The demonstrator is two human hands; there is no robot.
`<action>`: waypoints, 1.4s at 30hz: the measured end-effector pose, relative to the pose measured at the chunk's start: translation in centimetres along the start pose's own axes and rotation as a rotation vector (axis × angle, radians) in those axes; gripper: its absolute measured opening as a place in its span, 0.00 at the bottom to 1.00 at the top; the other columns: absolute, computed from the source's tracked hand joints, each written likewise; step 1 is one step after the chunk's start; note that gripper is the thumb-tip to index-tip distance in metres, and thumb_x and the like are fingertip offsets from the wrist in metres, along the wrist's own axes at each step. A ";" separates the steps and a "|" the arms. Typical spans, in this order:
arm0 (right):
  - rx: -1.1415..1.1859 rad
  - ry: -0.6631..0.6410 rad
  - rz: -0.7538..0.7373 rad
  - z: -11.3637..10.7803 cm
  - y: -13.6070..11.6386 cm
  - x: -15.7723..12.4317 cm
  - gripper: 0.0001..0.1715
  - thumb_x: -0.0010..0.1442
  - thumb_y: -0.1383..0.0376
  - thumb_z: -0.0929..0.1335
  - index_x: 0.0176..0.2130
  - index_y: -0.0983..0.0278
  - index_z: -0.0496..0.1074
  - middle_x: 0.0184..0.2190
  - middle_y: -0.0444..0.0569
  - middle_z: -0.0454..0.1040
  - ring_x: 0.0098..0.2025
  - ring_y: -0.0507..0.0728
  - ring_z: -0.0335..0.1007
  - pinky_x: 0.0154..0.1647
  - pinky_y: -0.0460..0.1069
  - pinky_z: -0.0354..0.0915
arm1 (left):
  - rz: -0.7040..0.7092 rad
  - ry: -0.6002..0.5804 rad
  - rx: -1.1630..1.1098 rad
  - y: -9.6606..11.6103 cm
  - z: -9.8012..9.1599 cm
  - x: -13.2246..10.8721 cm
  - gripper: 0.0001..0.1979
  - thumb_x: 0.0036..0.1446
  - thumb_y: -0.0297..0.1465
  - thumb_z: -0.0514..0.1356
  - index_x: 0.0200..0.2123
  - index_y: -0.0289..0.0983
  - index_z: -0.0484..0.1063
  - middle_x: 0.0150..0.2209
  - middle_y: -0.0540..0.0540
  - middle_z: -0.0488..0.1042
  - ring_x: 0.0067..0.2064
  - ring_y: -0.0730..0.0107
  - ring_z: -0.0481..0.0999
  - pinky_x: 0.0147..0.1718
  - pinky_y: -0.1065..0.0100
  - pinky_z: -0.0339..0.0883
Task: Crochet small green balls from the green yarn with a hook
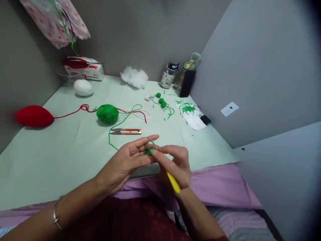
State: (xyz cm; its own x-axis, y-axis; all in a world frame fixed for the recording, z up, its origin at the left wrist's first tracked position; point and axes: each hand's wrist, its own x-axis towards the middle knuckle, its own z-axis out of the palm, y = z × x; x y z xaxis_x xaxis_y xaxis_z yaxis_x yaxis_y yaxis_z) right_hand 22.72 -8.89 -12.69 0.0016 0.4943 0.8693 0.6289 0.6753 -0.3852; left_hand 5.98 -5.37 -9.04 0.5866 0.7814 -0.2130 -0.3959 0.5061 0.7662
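My left hand (130, 159) pinches a small green crochet piece (149, 152) between thumb and fingers, with green yarn looped over the outstretched index finger. My right hand (177, 164) is closed round a crochet hook with a yellow handle (173, 182), its tip at the green piece. The green strand (117, 129) runs back across the pale green table (62, 150) to a green yarn ball (107, 113). Orange thread snips (126, 131) lie just beyond my hands.
A red yarn ball (34, 115) and a white one (83, 87) lie at the left. Small green crocheted balls (162, 100), white stuffing (134, 77), a jar (168, 76), a bottle (189, 72) and a cloth with green yarn scraps (190, 113) sit at the back right. Grey walls enclose the table.
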 end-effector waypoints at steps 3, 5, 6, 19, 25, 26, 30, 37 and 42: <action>0.156 -0.009 0.095 -0.2 0.1 0.7 0.21 0.67 0.73 0.69 0.53 0.51 0.80 0.40 0.48 0.78 0.41 0.56 0.78 0.39 0.52 0.78 | -0.051 -0.048 -0.034 0.6 -0.4 0.0 0.30 0.51 0.30 0.75 0.59 0.41 0.78 0.46 0.45 0.82 0.48 0.67 0.77 0.51 0.68 0.67; 0.254 -0.059 0.147 -0.7 0.1 1.4 0.19 0.68 0.72 0.68 0.52 0.53 0.80 0.41 0.48 0.79 0.41 0.55 0.78 0.39 0.53 0.77 | -0.052 -0.058 -0.031 1.0 -0.6 0.0 0.29 0.51 0.29 0.75 0.58 0.41 0.79 0.45 0.46 0.82 0.47 0.68 0.77 0.51 0.68 0.66; 0.293 -0.080 0.166 -1.0 0.1 1.7 0.17 0.68 0.72 0.68 0.51 0.54 0.80 0.41 0.48 0.80 0.41 0.55 0.78 0.40 0.53 0.77 | -0.047 -0.058 -0.027 1.2 -0.7 0.1 0.28 0.51 0.29 0.75 0.57 0.41 0.79 0.45 0.46 0.82 0.47 0.68 0.77 0.51 0.69 0.66; 0.771 -0.021 0.609 -2.0 0.6 2.3 0.07 0.66 0.64 0.71 0.39 0.57 0.83 0.32 0.47 0.80 0.29 0.53 0.73 0.28 0.50 0.72 | -0.039 -0.144 0.156 2.5 -2.0 0.3 0.26 0.52 0.31 0.70 0.56 0.40 0.81 0.40 0.46 0.78 0.41 0.65 0.71 0.45 0.64 0.62; 0.901 -0.058 0.659 -1.8 0.6 2.3 0.07 0.67 0.63 0.71 0.39 0.59 0.83 0.30 0.46 0.78 0.27 0.51 0.71 0.26 0.48 0.69 | 0.002 -0.151 0.244 2.5 -2.0 -0.1 0.24 0.56 0.32 0.71 0.57 0.44 0.80 0.45 0.46 0.79 0.47 0.64 0.74 0.50 0.65 0.64; 0.872 -0.074 0.635 -1.7 0.5 2.2 0.07 0.67 0.63 0.71 0.40 0.58 0.83 0.31 0.46 0.78 0.28 0.52 0.72 0.28 0.48 0.70 | 0.011 -0.148 0.264 2.3 -1.9 -0.1 0.24 0.57 0.32 0.71 0.58 0.46 0.80 0.47 0.47 0.79 0.49 0.65 0.75 0.52 0.65 0.64; 0.616 -0.145 0.466 -1.5 0.1 1.9 0.10 0.68 0.65 0.70 0.43 0.55 0.83 0.40 0.48 0.82 0.42 0.56 0.77 0.42 0.53 0.73 | 0.023 -0.123 0.323 1.8 -1.7 -0.1 0.28 0.57 0.32 0.73 0.61 0.48 0.76 0.51 0.48 0.80 0.54 0.64 0.76 0.55 0.65 0.66; 0.740 -0.120 0.586 -0.9 0.4 2.0 0.08 0.70 0.60 0.69 0.41 0.57 0.81 0.38 0.48 0.84 0.35 0.55 0.77 0.36 0.52 0.72 | 0.038 -0.058 0.365 1.9 -1.7 -0.1 0.31 0.53 0.32 0.75 0.61 0.45 0.76 0.48 0.47 0.81 0.56 0.58 0.78 0.58 0.59 0.68; 0.859 -0.144 0.658 -1.1 0.9 2.2 0.09 0.71 0.59 0.68 0.41 0.58 0.78 0.36 0.46 0.83 0.33 0.53 0.75 0.36 0.51 0.72 | 0.026 -0.079 0.384 2.2 -1.4 -0.2 0.27 0.55 0.32 0.74 0.59 0.43 0.78 0.46 0.46 0.82 0.56 0.55 0.79 0.59 0.56 0.67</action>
State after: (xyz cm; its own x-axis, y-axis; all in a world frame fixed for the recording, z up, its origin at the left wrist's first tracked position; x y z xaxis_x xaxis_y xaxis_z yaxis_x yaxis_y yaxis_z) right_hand 24.18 -7.80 -10.82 0.0126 0.9202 0.3913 -0.2140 0.3848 -0.8979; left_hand 4.00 -3.86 -8.16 0.6381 0.7542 -0.1546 -0.1270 0.3011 0.9451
